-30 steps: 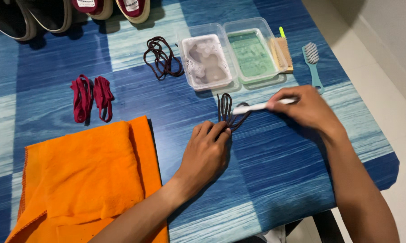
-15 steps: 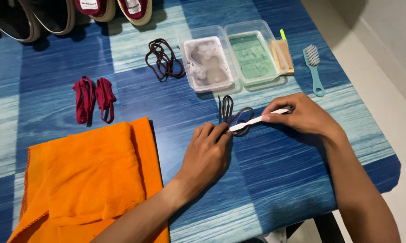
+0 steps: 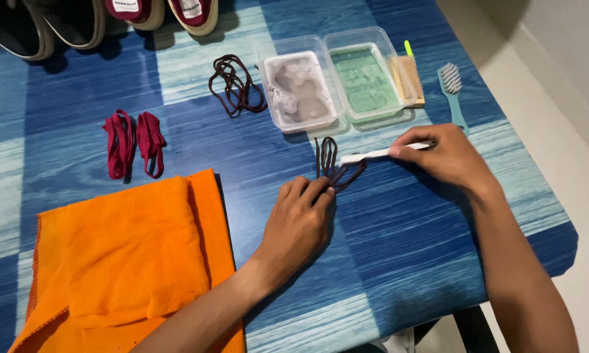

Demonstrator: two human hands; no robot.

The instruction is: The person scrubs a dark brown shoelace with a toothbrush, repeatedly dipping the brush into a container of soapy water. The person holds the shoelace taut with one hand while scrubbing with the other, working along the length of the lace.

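My left hand (image 3: 299, 222) lies palm down on the blue table (image 3: 399, 261), its fingertips closed down on the near end of a dark brown shoelace (image 3: 330, 162), pinning the bundle flat against the tabletop. My right hand (image 3: 446, 155) is closed around the handle of a small white brush (image 3: 373, 155), whose head touches the lace at about three o'clock from the loops. The lace sits near the middle of the table, its loops running toward twelve o'clock. Just beyond it at twelve o'clock stand two clear plastic tubs: one with cloudy, sudsy water (image 3: 299, 91) and one with greenish liquid (image 3: 365, 77). A wooden scrub brush (image 3: 409, 78) rests against the green tub's right side, and a teal-handled brush (image 3: 454, 95) lies further toward two o'clock. At eleven o'clock lies a second dark lace (image 3: 234, 85) in a loose tangle. At nine o'clock lie two folded maroon laces (image 3: 134, 142), and at seven o'clock an orange cloth (image 3: 124, 261). Shoes (image 3: 131, 13) line the far edge.
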